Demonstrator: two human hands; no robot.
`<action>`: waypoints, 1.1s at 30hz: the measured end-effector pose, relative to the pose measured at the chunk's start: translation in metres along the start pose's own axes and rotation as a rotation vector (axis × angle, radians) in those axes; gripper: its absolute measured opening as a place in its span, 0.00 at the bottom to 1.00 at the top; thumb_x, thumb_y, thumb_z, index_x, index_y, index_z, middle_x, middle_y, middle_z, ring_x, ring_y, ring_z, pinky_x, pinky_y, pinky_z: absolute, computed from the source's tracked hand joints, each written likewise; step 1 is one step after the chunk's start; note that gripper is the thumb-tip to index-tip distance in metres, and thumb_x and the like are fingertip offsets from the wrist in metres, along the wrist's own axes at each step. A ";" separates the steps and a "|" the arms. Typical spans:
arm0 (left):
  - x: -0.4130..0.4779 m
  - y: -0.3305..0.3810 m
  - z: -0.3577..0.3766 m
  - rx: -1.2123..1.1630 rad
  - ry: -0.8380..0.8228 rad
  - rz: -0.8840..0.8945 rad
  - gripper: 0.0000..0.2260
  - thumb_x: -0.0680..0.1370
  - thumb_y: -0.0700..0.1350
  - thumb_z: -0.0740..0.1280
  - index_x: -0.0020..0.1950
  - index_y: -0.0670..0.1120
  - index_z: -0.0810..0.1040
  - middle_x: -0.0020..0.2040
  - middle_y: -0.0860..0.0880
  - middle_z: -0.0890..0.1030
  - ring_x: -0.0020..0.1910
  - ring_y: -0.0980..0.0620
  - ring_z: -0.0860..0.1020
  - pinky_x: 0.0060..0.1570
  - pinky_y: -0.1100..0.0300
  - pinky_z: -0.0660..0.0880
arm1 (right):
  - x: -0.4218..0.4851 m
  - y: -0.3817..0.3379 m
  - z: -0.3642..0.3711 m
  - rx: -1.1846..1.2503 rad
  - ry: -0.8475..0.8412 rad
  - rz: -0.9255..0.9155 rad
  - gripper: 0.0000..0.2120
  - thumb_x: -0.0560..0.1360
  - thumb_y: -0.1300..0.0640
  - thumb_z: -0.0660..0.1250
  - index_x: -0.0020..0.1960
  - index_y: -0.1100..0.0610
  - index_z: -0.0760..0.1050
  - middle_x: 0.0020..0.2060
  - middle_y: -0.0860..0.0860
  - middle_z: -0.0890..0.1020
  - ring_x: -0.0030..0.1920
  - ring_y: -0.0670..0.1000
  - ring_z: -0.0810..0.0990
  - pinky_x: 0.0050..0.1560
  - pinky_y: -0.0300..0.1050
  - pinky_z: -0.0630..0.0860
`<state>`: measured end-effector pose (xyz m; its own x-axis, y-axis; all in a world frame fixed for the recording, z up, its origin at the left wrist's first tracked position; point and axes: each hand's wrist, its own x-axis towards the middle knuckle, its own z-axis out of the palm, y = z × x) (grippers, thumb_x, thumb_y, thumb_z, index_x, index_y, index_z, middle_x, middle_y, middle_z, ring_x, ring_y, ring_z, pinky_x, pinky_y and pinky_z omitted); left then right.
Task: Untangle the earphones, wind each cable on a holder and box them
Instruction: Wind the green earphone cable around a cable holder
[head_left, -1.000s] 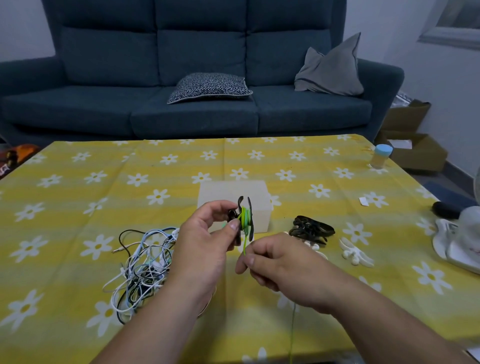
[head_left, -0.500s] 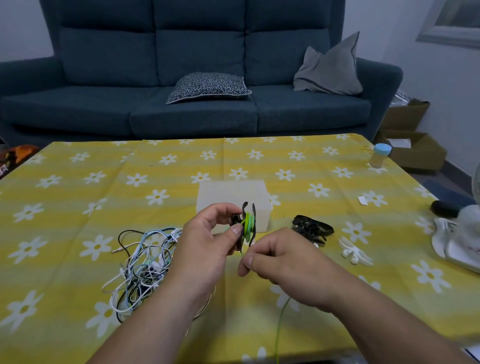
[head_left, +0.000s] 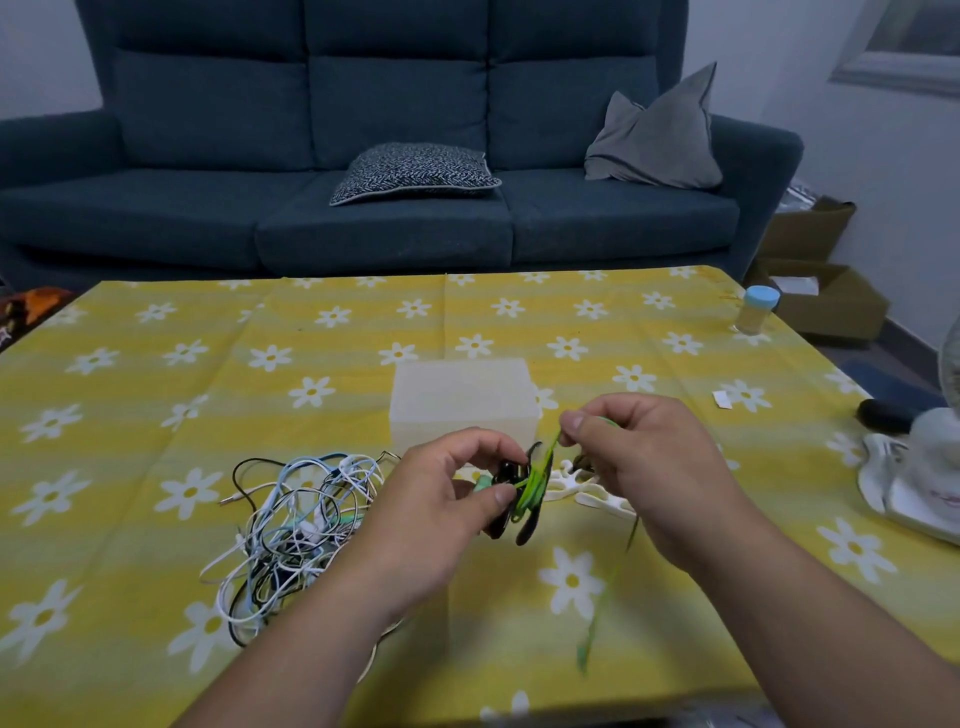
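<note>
My left hand pinches a black holder with green cable wound on it, held above the table. My right hand pinches the green earphone cable just right of the holder; the loose end trails down toward the near table edge. A tangle of white, blue and black earphones lies on the cloth to the left. A translucent white box stands behind my hands. White holders lie partly hidden under my right hand.
The table wears a yellow cloth with white daisies. A small jar with a blue lid stands at the far right edge. A white fan base sits at the right. A blue sofa is behind.
My right hand has risen and moved right, pulling the green cable up over the holder. My left hand with the holder has dropped slightly lower.
</note>
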<state>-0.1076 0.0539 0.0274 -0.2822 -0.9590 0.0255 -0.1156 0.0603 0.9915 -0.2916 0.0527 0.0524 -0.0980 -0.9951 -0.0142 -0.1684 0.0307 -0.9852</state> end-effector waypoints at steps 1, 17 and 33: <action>-0.001 0.001 0.001 -0.021 -0.026 -0.002 0.12 0.77 0.30 0.67 0.51 0.46 0.82 0.44 0.51 0.81 0.30 0.54 0.73 0.35 0.66 0.70 | 0.001 0.001 -0.001 -0.014 0.019 0.006 0.12 0.75 0.57 0.71 0.34 0.57 0.79 0.21 0.46 0.65 0.22 0.46 0.60 0.25 0.36 0.60; 0.002 0.004 0.003 -0.517 0.151 -0.031 0.13 0.77 0.29 0.62 0.47 0.46 0.82 0.40 0.48 0.80 0.31 0.53 0.76 0.32 0.64 0.75 | -0.008 0.022 0.036 -0.158 -0.321 0.222 0.15 0.80 0.56 0.62 0.37 0.54 0.81 0.25 0.46 0.69 0.25 0.46 0.62 0.29 0.42 0.58; 0.007 -0.007 -0.006 -0.134 0.295 0.005 0.14 0.76 0.31 0.67 0.48 0.51 0.82 0.42 0.49 0.81 0.30 0.52 0.75 0.34 0.60 0.73 | -0.024 0.001 0.032 -0.096 -0.464 0.098 0.13 0.80 0.59 0.64 0.41 0.62 0.82 0.23 0.48 0.68 0.25 0.47 0.62 0.29 0.43 0.57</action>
<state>-0.1025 0.0452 0.0210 0.0083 -0.9989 0.0472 0.0174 0.0473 0.9987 -0.2579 0.0731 0.0460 0.3261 -0.9233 -0.2027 -0.2722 0.1137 -0.9555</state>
